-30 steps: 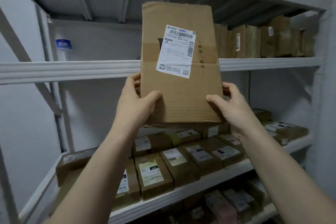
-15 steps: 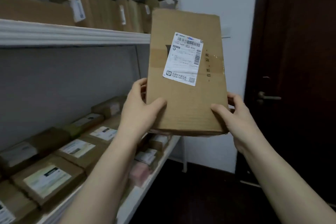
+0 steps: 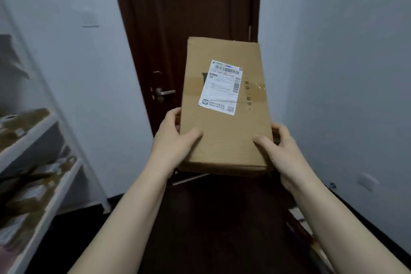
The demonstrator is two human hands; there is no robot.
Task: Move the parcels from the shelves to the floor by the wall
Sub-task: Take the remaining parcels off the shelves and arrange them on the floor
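The cardboard parcel (image 3: 224,131) hangs in the air between both hands, its labelled face tilted up toward the camera. The left hand (image 3: 172,142) grips its near left edge, with the thumb on top and the fingers (image 3: 174,114) curled round behind. The right hand (image 3: 281,151) grips the near right edge the same way. A white shipping label (image 3: 220,87) and a strip of clear tape (image 3: 258,93) lie beyond the thumbs. Past the parcel stands a dark door (image 3: 189,18). The shelves (image 3: 35,138) are well off to the left of the left hand, the floor (image 3: 211,229) lies below both wrists, and the wall (image 3: 347,78) is right of the right hand.

The box looks flat, stiff and probably light, since a hold at one end keeps it level without sag. Matt card should give the fingers good friction, while the tape is likely slicker. The near edge looks a little crushed, so the side edges near the corners seem the best hold for lowering it
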